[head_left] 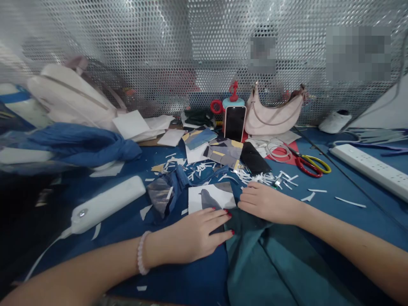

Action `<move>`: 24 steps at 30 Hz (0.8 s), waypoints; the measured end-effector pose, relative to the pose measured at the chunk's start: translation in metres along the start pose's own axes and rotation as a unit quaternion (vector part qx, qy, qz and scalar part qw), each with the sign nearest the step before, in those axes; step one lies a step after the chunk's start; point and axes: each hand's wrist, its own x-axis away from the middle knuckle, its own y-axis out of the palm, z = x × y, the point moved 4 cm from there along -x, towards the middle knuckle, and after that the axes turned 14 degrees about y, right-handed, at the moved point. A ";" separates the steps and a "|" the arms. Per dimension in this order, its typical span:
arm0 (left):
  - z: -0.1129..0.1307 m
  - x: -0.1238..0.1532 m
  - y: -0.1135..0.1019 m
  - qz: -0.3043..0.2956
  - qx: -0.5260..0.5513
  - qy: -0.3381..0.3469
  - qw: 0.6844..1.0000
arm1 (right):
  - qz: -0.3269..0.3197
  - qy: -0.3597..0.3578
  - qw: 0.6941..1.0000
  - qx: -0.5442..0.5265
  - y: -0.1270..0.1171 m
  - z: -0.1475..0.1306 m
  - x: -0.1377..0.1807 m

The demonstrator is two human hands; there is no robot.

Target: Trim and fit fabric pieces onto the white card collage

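Observation:
My left hand [194,233] lies flat with fingers stretched out, its red-nailed tips on the lower edge of a white paper card printed with a grey bird shape [210,196]. My right hand [266,203] rests beside the card's right edge with its fingers curled toward the paper; whether they pinch anything is hidden. A teal cloth [274,263] spreads under both wrists toward the table's front. A crumpled blue and grey fabric piece [165,191] sits just left of the card.
White paper scraps [255,174] litter the blue table. Red and yellow scissors [310,165], a black phone [254,158], an upright phone [235,123], a pink bag [274,112], a power strip [372,169] and a white handheld device [106,204] surround the hands. A perforated metal screen [191,42] closes the back.

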 end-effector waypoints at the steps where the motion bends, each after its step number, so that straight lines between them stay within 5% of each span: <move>1: 0.000 0.000 0.000 -0.003 0.000 -0.002 1.000 | -0.019 0.028 0.999 -0.029 0.002 0.003 -0.001; 6: -0.003 0.000 -0.003 -0.013 0.024 -0.003 1.000 | -0.121 0.211 0.955 -0.170 0.016 0.016 -0.008; 24: -0.035 0.007 -0.011 -0.053 0.083 0.074 0.992 | -0.194 0.274 0.939 -0.076 0.007 0.004 -0.014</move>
